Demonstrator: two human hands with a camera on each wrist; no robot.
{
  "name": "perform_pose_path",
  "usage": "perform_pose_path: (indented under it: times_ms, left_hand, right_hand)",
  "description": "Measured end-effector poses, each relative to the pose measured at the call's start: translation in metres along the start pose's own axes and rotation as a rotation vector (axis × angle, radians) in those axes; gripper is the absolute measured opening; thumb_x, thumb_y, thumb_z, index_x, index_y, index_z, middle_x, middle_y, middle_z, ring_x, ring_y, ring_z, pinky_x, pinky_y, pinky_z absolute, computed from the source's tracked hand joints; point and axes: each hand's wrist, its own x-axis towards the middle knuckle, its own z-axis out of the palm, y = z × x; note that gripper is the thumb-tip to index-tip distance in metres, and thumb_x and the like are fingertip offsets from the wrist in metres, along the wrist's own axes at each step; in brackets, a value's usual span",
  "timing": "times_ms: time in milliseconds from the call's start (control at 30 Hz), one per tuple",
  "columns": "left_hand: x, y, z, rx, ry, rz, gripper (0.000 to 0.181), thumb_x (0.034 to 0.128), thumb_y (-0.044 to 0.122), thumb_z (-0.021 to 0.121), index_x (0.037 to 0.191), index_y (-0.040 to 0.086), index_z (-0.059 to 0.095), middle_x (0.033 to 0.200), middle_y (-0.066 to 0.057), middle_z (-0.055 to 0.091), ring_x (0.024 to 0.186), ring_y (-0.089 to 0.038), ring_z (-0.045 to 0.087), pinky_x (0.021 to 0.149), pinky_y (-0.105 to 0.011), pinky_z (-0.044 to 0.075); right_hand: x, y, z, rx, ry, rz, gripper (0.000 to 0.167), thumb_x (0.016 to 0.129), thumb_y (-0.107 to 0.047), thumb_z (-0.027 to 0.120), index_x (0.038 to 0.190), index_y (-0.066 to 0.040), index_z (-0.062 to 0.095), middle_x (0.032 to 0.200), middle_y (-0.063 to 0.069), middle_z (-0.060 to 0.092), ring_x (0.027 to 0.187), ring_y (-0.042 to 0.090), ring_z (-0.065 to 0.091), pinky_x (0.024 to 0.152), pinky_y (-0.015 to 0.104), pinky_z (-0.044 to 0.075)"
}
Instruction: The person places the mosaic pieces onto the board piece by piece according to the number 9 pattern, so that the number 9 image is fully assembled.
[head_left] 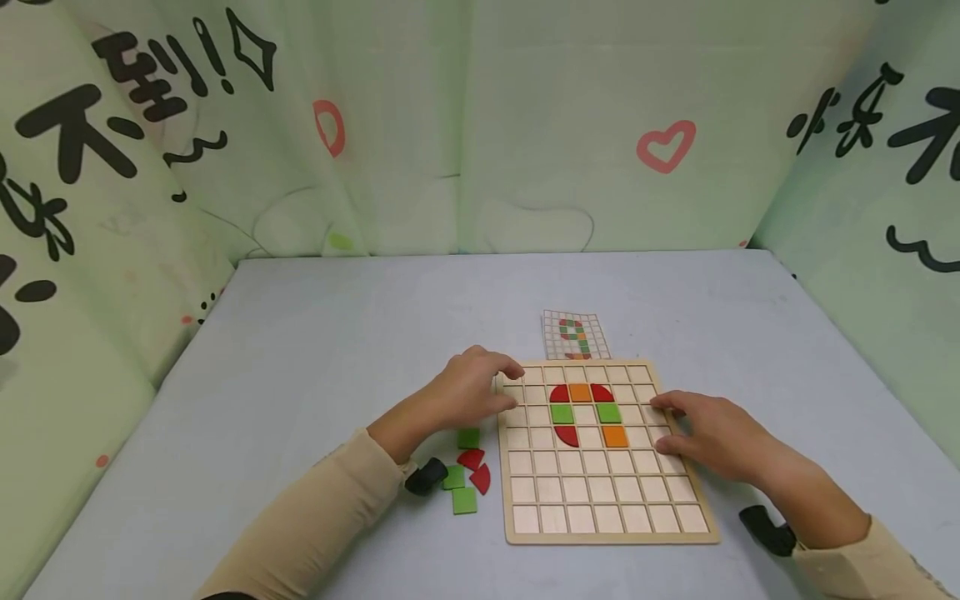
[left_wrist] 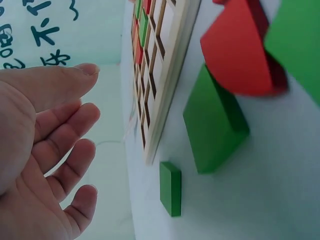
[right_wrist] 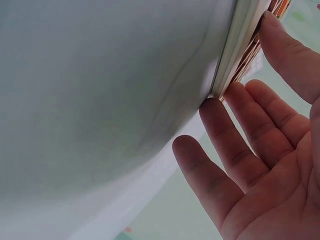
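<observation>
A wooden grid board (head_left: 606, 492) lies on the table, bearing red quarter-round tiles (head_left: 559, 393), orange square tiles (head_left: 615, 437) and green square tiles (head_left: 608, 413). My left hand (head_left: 471, 387) hovers at the board's upper left edge, thumb and fingers apart with nothing between them; the left wrist view shows its bare palm. On the opposite side, my right hand (head_left: 712, 433) touches the board's right edge. In the right wrist view its thumb (right_wrist: 287, 52) rests on the rim and some fairly straight fingers (right_wrist: 235, 145) meet the side.
Loose green squares (head_left: 464, 501) and red quarter-rounds (head_left: 481, 478) lie left of the board, near the left wrist. A pattern card (head_left: 592, 333) sits behind the board, its lower part hidden. Pale green curtains (head_left: 555, 125) surround the white table (head_left: 337, 333).
</observation>
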Motion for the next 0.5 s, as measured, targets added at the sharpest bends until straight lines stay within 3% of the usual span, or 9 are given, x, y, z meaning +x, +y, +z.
perform_pose_path:
  times_ms: [500]
  left_hand:
    - [-0.010,-0.027,-0.007,-0.039,0.005,-0.075,0.037,0.0907,0.014,0.075,0.126,0.007,0.066,0.121,-0.003,0.066,0.115,-0.022,0.057,0.098,-0.035,0.047]
  right_hand:
    - [0.001,0.000,0.001,-0.005,-0.004,0.021,0.062,0.085,-0.030,0.080,0.132,0.003,0.057,0.123,0.024,0.062,0.117,0.046,0.055,0.095,0.061,0.042]
